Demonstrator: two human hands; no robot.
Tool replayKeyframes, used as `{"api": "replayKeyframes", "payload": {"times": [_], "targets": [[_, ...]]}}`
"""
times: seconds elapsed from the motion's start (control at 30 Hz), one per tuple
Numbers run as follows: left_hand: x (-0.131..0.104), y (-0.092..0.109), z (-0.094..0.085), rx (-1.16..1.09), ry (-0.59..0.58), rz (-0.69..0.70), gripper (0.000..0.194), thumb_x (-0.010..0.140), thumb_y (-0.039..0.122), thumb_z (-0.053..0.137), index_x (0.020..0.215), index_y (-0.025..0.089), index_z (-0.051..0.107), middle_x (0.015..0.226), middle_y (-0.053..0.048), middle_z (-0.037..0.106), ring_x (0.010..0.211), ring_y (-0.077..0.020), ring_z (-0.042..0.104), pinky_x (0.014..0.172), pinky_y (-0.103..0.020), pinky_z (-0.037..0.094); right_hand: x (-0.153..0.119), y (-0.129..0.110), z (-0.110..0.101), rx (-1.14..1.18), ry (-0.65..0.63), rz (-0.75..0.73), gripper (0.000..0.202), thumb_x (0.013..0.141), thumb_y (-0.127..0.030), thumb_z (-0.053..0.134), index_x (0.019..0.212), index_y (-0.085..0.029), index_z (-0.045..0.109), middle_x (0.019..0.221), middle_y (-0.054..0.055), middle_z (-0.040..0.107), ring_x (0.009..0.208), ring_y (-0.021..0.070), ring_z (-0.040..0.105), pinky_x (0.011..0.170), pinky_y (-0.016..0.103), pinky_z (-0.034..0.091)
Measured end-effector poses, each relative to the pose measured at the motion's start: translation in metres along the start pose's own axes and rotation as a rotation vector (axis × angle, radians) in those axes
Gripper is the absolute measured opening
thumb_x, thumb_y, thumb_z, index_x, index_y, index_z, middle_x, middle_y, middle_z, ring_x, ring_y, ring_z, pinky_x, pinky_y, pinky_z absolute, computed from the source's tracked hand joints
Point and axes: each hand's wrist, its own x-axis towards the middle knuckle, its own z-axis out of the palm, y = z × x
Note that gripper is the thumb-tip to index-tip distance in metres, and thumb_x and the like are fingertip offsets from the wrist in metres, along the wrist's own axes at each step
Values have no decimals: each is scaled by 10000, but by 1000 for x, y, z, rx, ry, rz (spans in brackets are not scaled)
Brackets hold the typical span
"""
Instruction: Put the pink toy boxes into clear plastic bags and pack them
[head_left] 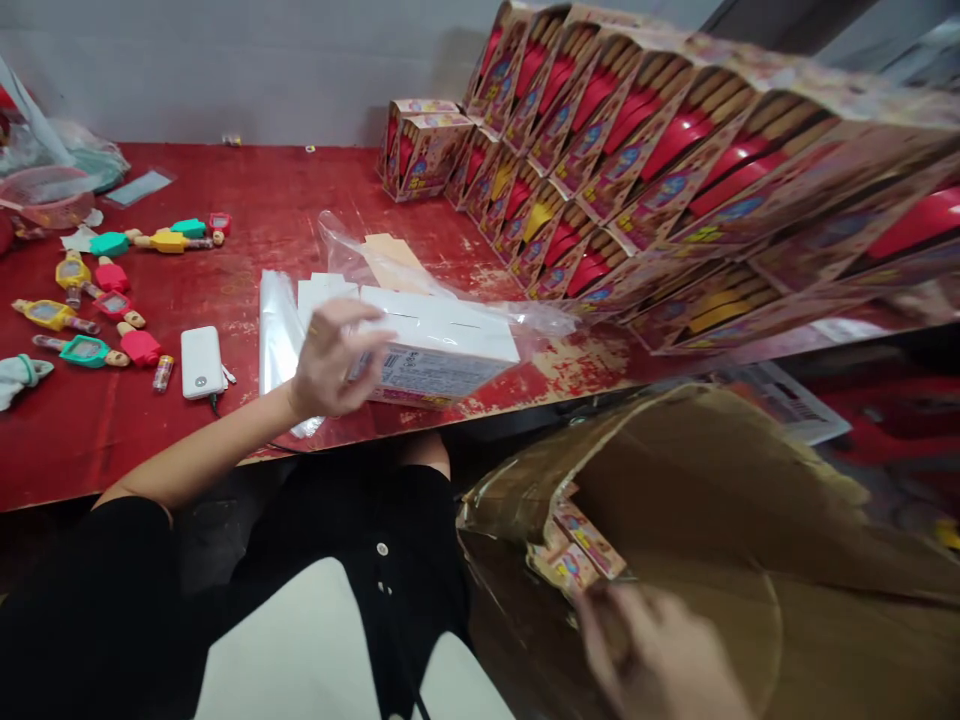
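Note:
On the red table lies a white box (442, 345) with printing on its front side. My left hand (337, 360) is at the box's left end, its fingers apart and slightly curled. Beside it is a clear plastic bag (276, 325). Lower right, my right hand (660, 650) reaches into a large brown carton (697, 480); motion blurs it, and what its fingers hold, if anything, cannot be made out. Small printed pink packets (589, 540) lie inside the carton just beyond that hand.
Packed display boxes (600, 110) stand in stacked rows along the right. Several colourful small toys (112, 305), a white power bank (202, 362) with a cable and a pink basket (49, 195) are on the left of the red table (247, 190).

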Motion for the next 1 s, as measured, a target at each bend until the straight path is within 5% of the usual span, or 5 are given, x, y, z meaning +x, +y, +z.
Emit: {"api": "replayKeyframes", "payload": {"times": [0.17, 0.33, 0.47, 0.77, 1.0], "targets": [[-5, 15, 27, 156, -395, 163, 347, 989, 190, 510, 1321, 160, 606, 1342, -122, 689, 1322, -245, 604, 1182, -480, 429, 147, 23, 31, -293, 214, -451, 736, 845, -145, 622, 1527, -372, 468, 1564, 132, 465, 1477, 394, 403, 1159, 653, 385], [13, 4, 40, 283, -599, -35, 342, 1048, 274, 424, 1229, 123, 673, 1306, -143, 712, 1321, -293, 614, 1178, -553, 410, 259, 49, 54, -163, -155, -548, 147, 890, -247, 626, 900, -247, 773, 1165, 81, 756, 1210, 340, 655, 1066, 557, 473], [23, 8, 39, 293, -705, -106, 395, 1069, 287, 360, 1286, 137, 653, 1423, -138, 644, 1395, -290, 556, 1159, -526, 429, 265, 52, 43, 62, -175, -338, 195, 890, -365, 661, 815, -231, 781, 845, 62, 774, 766, 220, 712, 746, 359, 539], [25, 2, 37, 298, -711, -54, 345, 1056, 266, 382, 1259, 190, 650, 1417, -110, 653, 1331, -294, 602, 1077, -515, 438, 291, 54, 29, 517, -14, -13, 225, 779, -380, 778, 754, -163, 722, 721, 33, 715, 650, 133, 630, 652, 281, 535], [51, 9, 54, 361, -844, -316, 418, 1064, 356, 345, 1306, 184, 639, 1389, -126, 660, 1270, -327, 598, 1027, -515, 454, 273, 58, 18, 255, 154, -211, 61, 849, -223, 744, 894, -238, 782, 781, 35, 749, 658, 168, 666, 631, 335, 534]]}}
